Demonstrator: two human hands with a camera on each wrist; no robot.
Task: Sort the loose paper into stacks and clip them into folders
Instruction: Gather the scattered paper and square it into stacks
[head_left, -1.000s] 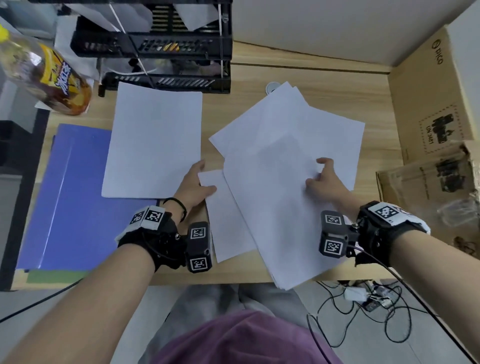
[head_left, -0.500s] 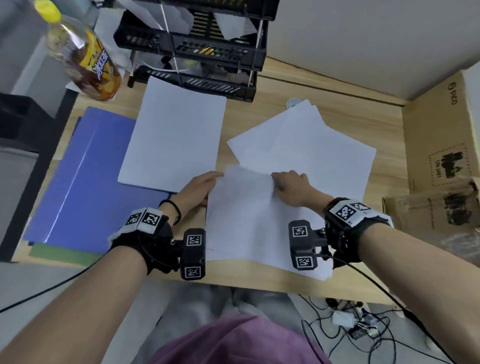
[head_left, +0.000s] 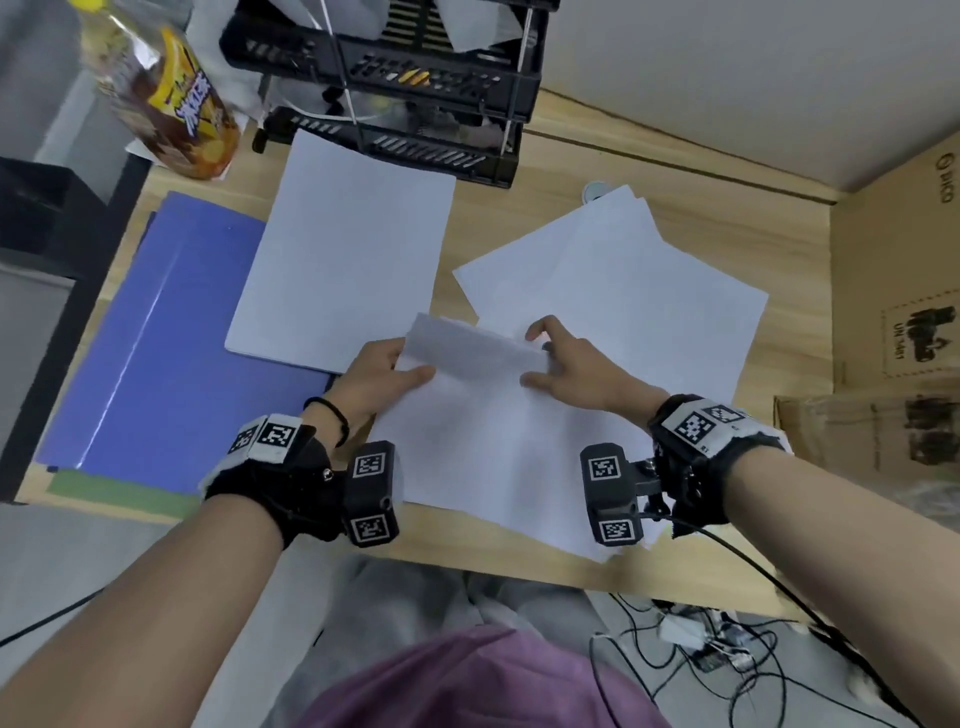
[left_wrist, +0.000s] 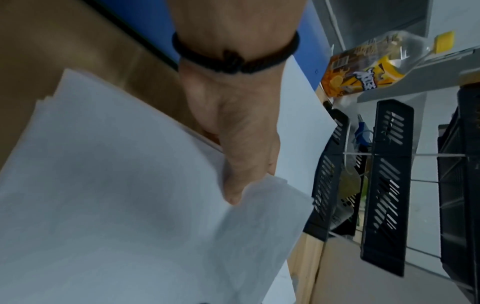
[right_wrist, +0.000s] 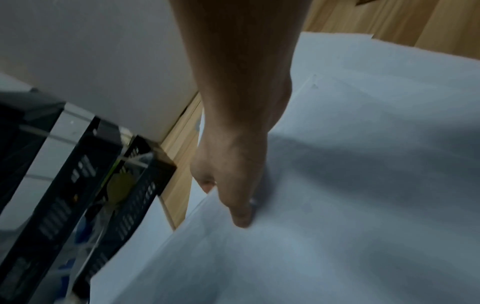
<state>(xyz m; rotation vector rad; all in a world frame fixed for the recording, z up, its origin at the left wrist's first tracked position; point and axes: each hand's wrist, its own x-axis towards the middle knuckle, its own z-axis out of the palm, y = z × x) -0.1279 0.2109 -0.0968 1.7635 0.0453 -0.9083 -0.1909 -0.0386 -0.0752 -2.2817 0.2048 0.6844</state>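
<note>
A small stack of white sheets (head_left: 488, 441) lies at the desk's front edge, its far edge lifted and curled toward me. My left hand (head_left: 387, 376) pinches the stack's far left corner, thumb on top (left_wrist: 233, 185). My right hand (head_left: 556, 358) pinches the far right corner, thumb on top (right_wrist: 239, 214) and fingers behind the raised edge. A neat pile of paper (head_left: 348, 260) rests partly on a blue folder (head_left: 156, 353) at the left. More loose sheets (head_left: 639, 291) fan out under and beyond my right hand.
A black stacked letter tray (head_left: 405, 88) stands at the back of the wooden desk (head_left: 727, 218). A drink bottle (head_left: 171, 104) lies at the back left. Cardboard boxes (head_left: 898, 291) line the right side. Cables (head_left: 717, 649) lie on the floor below the desk.
Both hands have drawn the sheets together into one stack in front of me. My right hand moved left to the far edge, and that edge now lifts off the desk.
</note>
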